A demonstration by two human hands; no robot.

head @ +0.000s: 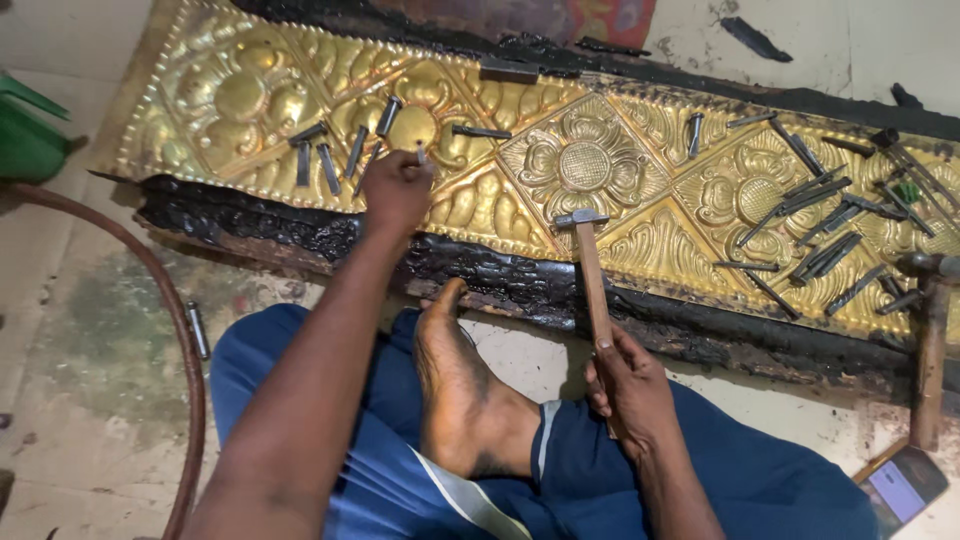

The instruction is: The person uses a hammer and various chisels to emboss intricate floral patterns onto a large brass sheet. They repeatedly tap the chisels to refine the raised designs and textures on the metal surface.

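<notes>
Left hand (pixel 395 190) is pinching a punch (pixel 421 153) upright on the brass sheet (pixel 585 165); right hand (pixel 628 385) is gripping the hammer (pixel 590 265). If that punch is tilting, a strike could be skidding and gouging the relief, or catching fingers.

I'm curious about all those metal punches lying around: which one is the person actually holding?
The short one pinched upright in the left hand, the held punch with its tip on the gold sheet. The other punches lie flat, untouched.

Single head-worn view, looking steeply down.
The camera sits close above the seated person's lap, facing forward over the embossed brass panel (pixel 600 170) lying on the floor (pixel 80 400).
</notes>
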